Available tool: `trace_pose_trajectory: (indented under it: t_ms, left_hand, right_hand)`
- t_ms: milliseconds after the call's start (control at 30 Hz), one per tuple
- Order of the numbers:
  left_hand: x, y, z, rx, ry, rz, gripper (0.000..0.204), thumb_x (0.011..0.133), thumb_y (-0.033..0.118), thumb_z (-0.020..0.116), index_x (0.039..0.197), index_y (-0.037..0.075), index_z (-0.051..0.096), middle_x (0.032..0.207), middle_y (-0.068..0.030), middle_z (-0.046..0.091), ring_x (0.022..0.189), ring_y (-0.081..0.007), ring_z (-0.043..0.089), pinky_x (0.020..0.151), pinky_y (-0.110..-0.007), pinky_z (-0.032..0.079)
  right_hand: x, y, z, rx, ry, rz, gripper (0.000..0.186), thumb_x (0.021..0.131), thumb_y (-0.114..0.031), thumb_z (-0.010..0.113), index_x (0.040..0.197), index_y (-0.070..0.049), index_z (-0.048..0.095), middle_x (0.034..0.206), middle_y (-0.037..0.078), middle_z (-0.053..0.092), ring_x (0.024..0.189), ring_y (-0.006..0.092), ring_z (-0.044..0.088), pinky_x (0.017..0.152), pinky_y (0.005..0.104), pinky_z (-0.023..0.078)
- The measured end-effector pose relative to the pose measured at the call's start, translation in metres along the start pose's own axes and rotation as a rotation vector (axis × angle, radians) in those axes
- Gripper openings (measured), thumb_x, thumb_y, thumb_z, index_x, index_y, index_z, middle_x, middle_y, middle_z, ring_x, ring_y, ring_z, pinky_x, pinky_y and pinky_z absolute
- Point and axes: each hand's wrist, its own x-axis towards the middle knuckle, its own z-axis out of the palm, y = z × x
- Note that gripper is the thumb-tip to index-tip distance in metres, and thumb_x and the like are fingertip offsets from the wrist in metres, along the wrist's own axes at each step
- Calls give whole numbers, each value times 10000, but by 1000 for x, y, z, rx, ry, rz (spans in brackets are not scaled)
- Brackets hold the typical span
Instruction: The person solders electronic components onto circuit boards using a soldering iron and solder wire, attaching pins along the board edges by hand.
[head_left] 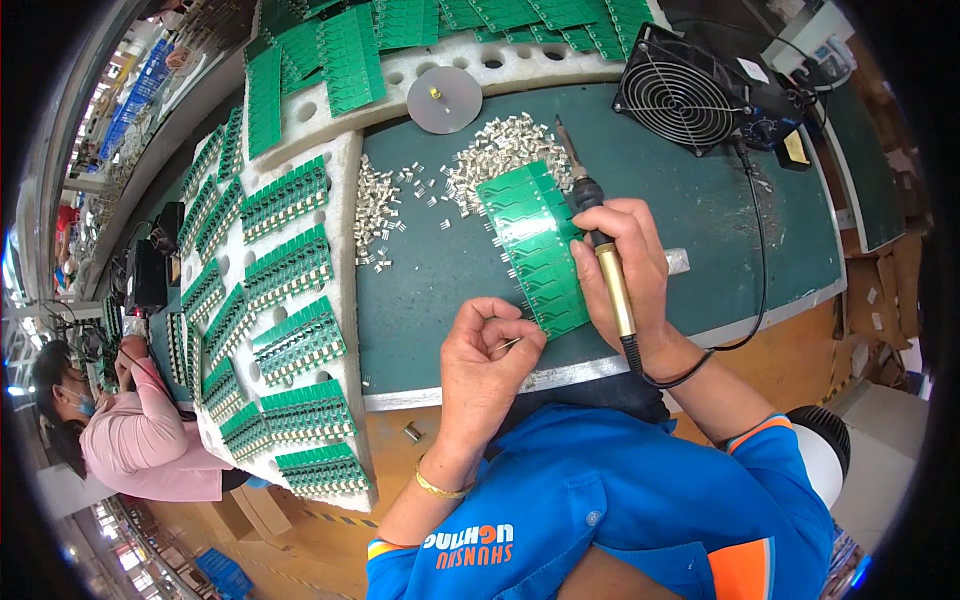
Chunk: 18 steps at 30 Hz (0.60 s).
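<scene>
My right hand [630,275] grips a soldering iron [611,280] with a brass-coloured handle, its metal tip pointing up past a green panel of circuit boards [530,240]. My right fingers are beside the panel's right edge. My left hand [485,365] is closed on a thin wire [505,343] at the panel's lower left corner. Small pins stick out along the panel's left edge. Behind it lies a pile of small white connectors [505,140], with a second heap [375,205] to the left.
A foam rack of populated boards [348,300] stands left, another with bare boards [270,100] at the back. A metal disc [444,98], a black fan [680,90] and cables surround the mat [410,350]. A co-worker in pink [140,430] sits at far left.
</scene>
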Motion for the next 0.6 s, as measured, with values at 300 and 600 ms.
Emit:
trace_pose_trajectory:
  t_ms: [300,600]
  left_hand:
    - [-6,-6,-7,4,-23,-6,290,850,-55,683,1033,65,492,901,-53,683,814,-69,627,740,-195,507]
    - [-6,-4,-8,30,63,2,279,852,-64,664,1017,71,484,893,-58,682,821,-78,627,751,-209,511]
  right_hand:
    - [-4,-2,4,-45,-50,-81,313,793,59,639,1082,-48,586,957,150,518,753,280,568,634,338,481]
    - [-10,-16,-4,-9,-41,-236,389,731,74,717,1068,-76,594,949,138,531,734,259,579,584,337,484]
